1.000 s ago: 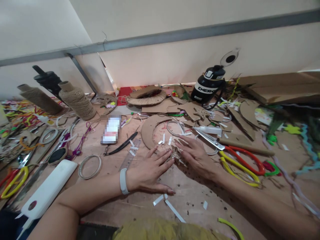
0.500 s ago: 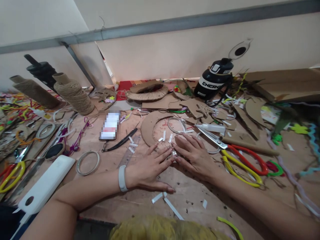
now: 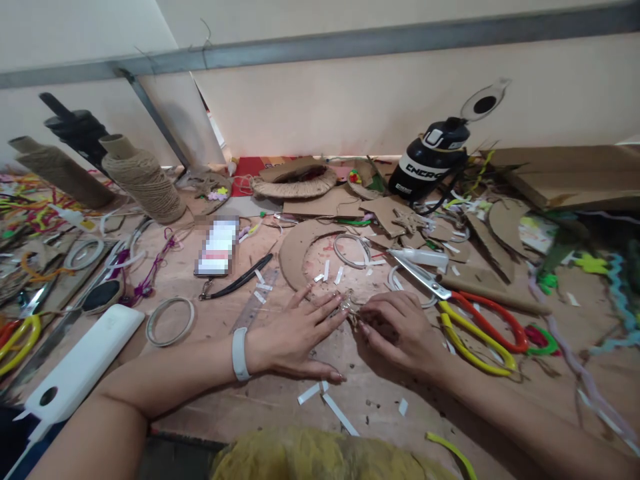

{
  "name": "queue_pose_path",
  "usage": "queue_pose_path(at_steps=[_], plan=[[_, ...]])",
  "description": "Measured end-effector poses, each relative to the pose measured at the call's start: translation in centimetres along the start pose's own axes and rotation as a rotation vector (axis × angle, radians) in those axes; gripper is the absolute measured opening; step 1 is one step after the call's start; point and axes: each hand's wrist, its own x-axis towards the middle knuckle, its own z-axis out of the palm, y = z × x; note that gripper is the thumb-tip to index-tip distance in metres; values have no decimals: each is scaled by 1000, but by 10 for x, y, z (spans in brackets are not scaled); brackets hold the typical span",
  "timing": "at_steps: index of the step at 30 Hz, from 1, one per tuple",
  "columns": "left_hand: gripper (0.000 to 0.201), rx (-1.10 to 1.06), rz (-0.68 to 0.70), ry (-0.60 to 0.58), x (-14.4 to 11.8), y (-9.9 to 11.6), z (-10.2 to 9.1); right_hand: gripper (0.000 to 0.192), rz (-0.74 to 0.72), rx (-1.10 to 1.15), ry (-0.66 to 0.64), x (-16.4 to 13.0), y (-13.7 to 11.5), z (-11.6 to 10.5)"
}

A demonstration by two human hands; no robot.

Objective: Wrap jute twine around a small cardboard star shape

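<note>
My left hand [image 3: 295,337] lies flat on the table with fingers stretched and apart, its fingertips against a small shiny, tan, twisted piece [image 3: 349,305]. On the other side of that piece, my right hand [image 3: 403,333] has curled fingers, thumb and forefinger drawn together at its edge. What sits in this pinch is mostly hidden. Just beyond the hands rests a cardboard ring [image 3: 295,257], with a loop of grey cord [image 3: 340,250] at its right. Scissors with red and yellow handles [image 3: 447,293] lie right of my right hand. Small white strips [image 3: 340,415] are scattered nearby.
A black bottle [image 3: 423,160] with its lid up stands at the back right. Twine spools [image 3: 143,180] stand at the left. A phone [image 3: 217,247], a tape roll [image 3: 170,321], a white glue gun-like tool [image 3: 85,367] and cardboard scraps [image 3: 320,203] lie around.
My right hand has gone from flat, outstretched fingers to curled ones and shifted slightly right, uncovering more of the small piece. The left hand stays flat. The view has shifted slightly.
</note>
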Motion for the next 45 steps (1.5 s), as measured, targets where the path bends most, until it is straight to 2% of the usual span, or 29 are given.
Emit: queue_pose_path(at_steps=[5, 10, 22, 32, 45], plan=[[92, 1, 8, 2, 0, -1, 2, 16, 122, -41, 46, 1, 3, 10], [92, 8, 10, 12, -1, -1, 3, 13, 182, 24, 22, 2, 6, 12], [91, -28, 42, 15, 2, 0, -1, 12, 179, 124, -15, -1, 13, 13], [72, 96, 118, 36, 3, -1, 0, 8, 167, 133, -42, -1, 12, 11], [77, 93, 89, 34, 5, -1, 4, 9, 168, 145, -33, 3, 11, 8]])
